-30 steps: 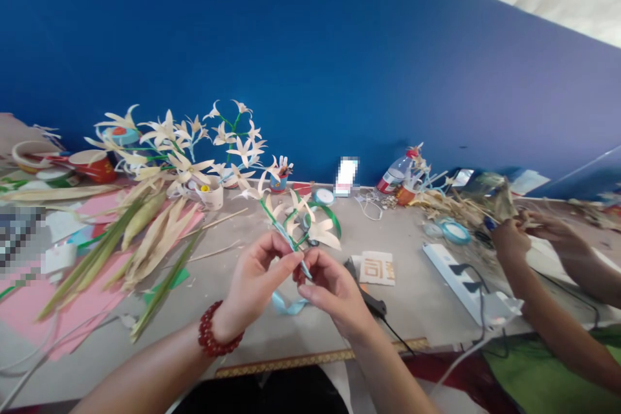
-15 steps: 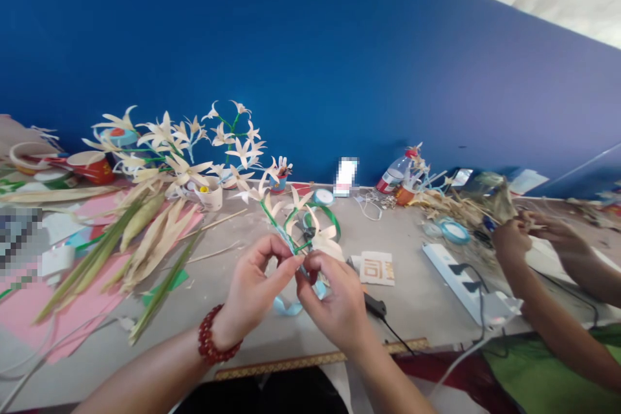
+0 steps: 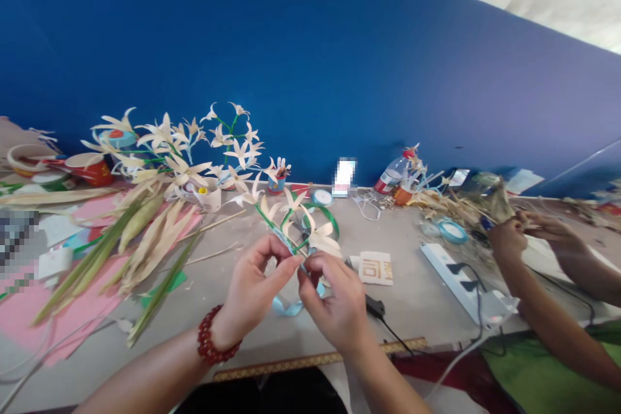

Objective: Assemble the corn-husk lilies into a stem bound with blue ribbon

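My left hand (image 3: 255, 288), with a red bead bracelet on its wrist, pinches the green stem of a small sprig of cream paper-like flowers (image 3: 291, 213). My right hand (image 3: 334, 301) is closed right beside it, fingers pinched on the same stem where a light blue ribbon (image 3: 288, 306) trails down to the table. Both hands meet above the grey table (image 3: 228, 284), near its front edge.
Bunches of cream flowers (image 3: 184, 149), long dried leaves (image 3: 145, 233) and pink paper (image 3: 72, 304) lie left. A glue gun (image 3: 373, 306), a white power strip (image 3: 460, 281), tape rolls and a bottle (image 3: 394, 174) sit right, where another person's hands (image 3: 524, 236) work. A blue wall stands behind.
My right hand has shifted slightly up and closer to my left, now pinching the stem beside it. The flower sprig has tilted a little; the other person's hands stay put.
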`<move>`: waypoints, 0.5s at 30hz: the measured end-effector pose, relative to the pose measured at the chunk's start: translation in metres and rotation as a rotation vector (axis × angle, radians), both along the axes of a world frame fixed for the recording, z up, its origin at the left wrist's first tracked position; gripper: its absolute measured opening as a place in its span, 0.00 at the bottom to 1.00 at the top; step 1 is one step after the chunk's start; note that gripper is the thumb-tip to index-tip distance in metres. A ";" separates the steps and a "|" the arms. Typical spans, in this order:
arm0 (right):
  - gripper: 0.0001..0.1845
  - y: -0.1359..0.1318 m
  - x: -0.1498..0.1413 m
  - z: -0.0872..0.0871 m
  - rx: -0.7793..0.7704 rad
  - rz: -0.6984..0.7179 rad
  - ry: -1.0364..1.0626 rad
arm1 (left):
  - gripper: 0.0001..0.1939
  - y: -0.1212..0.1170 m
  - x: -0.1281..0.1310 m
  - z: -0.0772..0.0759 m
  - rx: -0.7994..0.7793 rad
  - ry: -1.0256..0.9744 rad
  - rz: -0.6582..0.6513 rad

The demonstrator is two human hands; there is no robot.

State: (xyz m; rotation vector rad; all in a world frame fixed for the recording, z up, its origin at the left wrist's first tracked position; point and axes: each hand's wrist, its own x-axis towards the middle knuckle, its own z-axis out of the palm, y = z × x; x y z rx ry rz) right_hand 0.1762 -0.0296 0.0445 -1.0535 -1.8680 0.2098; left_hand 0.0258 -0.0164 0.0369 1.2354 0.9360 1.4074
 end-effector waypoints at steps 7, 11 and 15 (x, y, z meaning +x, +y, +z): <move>0.05 0.001 0.003 -0.002 -0.048 0.027 0.025 | 0.09 0.000 0.001 0.002 -0.001 -0.008 -0.002; 0.06 0.001 0.003 -0.002 -0.039 0.029 0.047 | 0.09 0.000 0.002 0.003 0.003 -0.005 -0.002; 0.05 0.001 0.002 -0.001 -0.021 0.024 0.032 | 0.09 0.000 0.002 0.003 0.002 0.011 0.003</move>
